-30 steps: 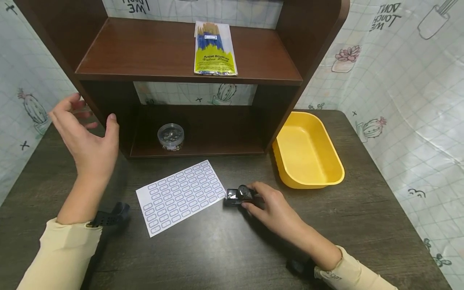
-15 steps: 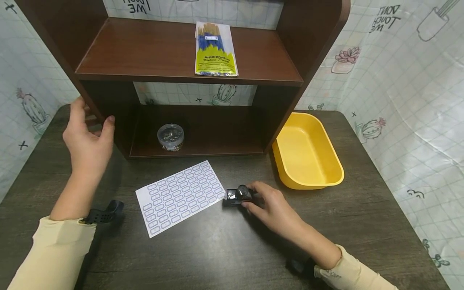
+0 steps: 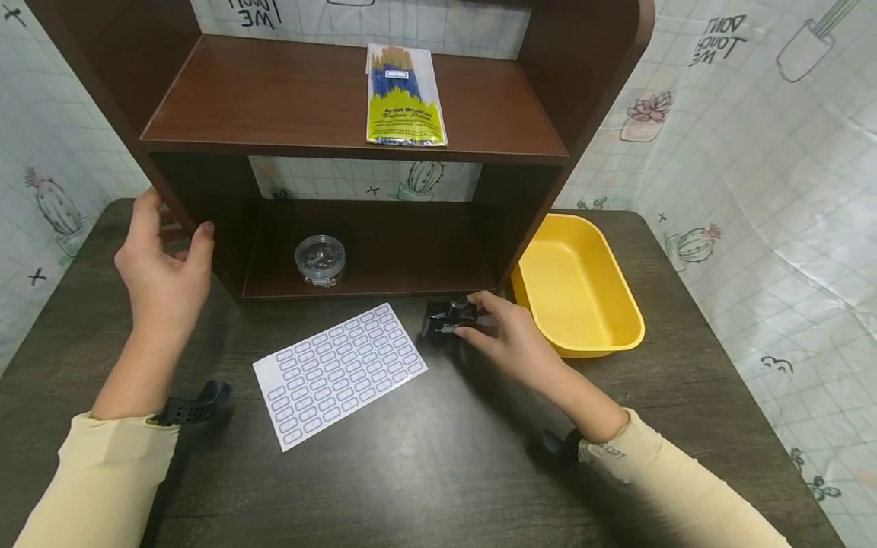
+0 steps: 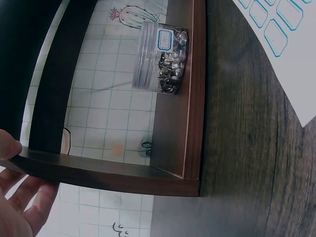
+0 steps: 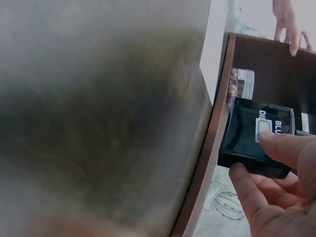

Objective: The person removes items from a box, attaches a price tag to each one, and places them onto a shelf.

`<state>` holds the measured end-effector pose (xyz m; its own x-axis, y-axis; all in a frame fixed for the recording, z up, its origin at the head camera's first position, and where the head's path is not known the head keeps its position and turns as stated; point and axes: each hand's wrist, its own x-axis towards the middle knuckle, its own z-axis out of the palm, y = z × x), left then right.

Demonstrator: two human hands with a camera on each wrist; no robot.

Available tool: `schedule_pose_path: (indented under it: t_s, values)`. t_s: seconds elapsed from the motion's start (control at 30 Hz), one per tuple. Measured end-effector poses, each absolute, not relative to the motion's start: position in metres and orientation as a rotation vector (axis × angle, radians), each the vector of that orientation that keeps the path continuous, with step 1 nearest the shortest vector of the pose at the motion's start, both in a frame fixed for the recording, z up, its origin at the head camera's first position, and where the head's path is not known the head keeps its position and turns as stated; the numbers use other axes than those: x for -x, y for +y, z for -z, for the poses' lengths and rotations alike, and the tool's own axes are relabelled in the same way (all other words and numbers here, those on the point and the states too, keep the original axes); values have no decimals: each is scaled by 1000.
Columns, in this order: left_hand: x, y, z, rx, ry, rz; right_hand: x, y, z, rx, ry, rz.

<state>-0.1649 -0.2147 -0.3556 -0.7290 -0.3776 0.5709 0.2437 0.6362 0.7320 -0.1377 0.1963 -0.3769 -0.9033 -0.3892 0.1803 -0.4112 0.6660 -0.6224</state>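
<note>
My right hand (image 3: 514, 335) pinches a small glossy black bottle (image 3: 438, 321) with a round cap between thumb and fingers, close to the front edge of the lower shelf. In the right wrist view, white lettering and a small blue-framed label show on the bottle's flat face, with the thumb over part of it. My left hand (image 3: 161, 281) grips the left side panel of the dark brown wooden shelf unit (image 3: 479, 99), thumb inside and fingers round the outer side. A clear round jar (image 3: 320, 262) of small metal pieces stands on the lower shelf, also labelled.
On the upper shelf lies a yellow-and-blue pack of artist brushes (image 3: 406, 106). A white sheet of blue-framed labels (image 3: 342, 373) lies on the dark table (image 3: 384, 487) before the unit. To the right stands a yellow plastic tub (image 3: 578, 297).
My left hand has closed in on the side panel and taken hold of it. My right hand has moved the bottle away from the sheet's corner toward the lower shelf.
</note>
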Motion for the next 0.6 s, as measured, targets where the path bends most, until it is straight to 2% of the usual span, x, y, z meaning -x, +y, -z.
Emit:
schedule_pose_path:
  t_s: [0.6]
  values:
    - [165, -216, 357, -96, -2134, 1073, 204, 187, 359, -623, -2927, -962]
